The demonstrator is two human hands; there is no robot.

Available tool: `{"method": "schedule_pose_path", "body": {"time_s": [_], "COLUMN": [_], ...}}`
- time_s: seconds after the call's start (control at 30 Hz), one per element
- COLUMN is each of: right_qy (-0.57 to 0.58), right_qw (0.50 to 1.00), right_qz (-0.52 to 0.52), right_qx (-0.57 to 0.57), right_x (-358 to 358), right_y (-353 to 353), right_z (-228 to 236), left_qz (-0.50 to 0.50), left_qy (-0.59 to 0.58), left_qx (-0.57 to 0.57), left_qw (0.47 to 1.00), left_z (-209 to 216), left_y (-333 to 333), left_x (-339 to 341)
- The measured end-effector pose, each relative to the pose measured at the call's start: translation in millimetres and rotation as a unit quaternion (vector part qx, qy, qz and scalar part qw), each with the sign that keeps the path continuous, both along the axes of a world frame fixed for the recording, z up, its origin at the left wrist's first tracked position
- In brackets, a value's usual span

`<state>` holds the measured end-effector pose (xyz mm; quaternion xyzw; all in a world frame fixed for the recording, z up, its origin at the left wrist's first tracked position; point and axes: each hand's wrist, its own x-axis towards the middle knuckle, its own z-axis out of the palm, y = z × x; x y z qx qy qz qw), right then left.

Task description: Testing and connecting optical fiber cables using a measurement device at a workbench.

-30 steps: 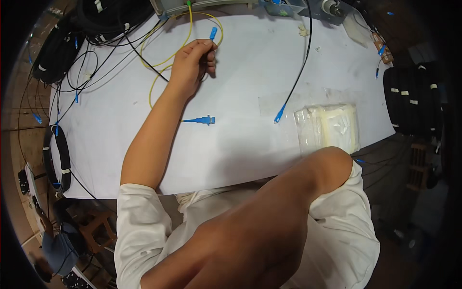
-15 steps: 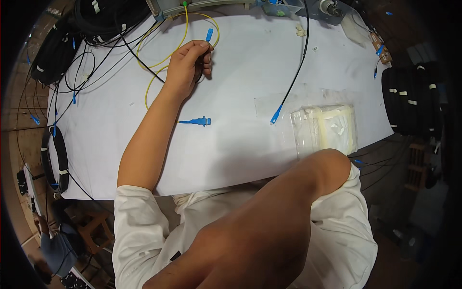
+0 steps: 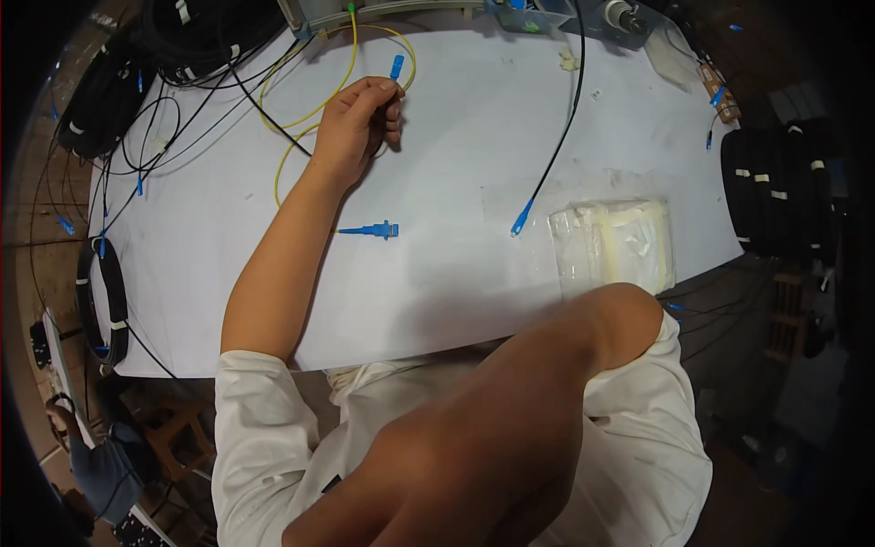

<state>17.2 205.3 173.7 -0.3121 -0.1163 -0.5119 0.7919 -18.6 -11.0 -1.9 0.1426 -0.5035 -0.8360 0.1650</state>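
The left hand (image 3: 351,128) pinched the yellow fibre cable (image 3: 351,55) just below its blue connector (image 3: 396,66), which pointed up past the fingertips, while the right hand, raised close to the camera, was too blurred to tell its grip.

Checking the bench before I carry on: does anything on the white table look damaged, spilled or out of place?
Nothing looks damaged or spilled. One loose blue plastic connector piece lies alone on the white table, attached to no cable. The left hand pinches the yellow fibre cable just below its blue plug.
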Motion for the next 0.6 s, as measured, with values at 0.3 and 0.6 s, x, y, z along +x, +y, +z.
{"method": "schedule_pose_path", "body": {"time_s": [0.3, 0.6], "right_qy": [0.392, 0.304], "right_qw": [0.745, 0.745], "right_qz": [-0.526, -0.513], "right_qx": [0.124, 0.3], "right_x": [-111, -150], "right_y": [-63, -90], "right_z": [-106, -159], "left_qz": [0.05, -0.012], "left_qy": [0.042, 0.041], "left_qx": [0.013, 0.005], "left_qw": [0.998, 0.999], "left_z": [2, -1], "left_y": [8, 3], "left_x": [2, 7]}}
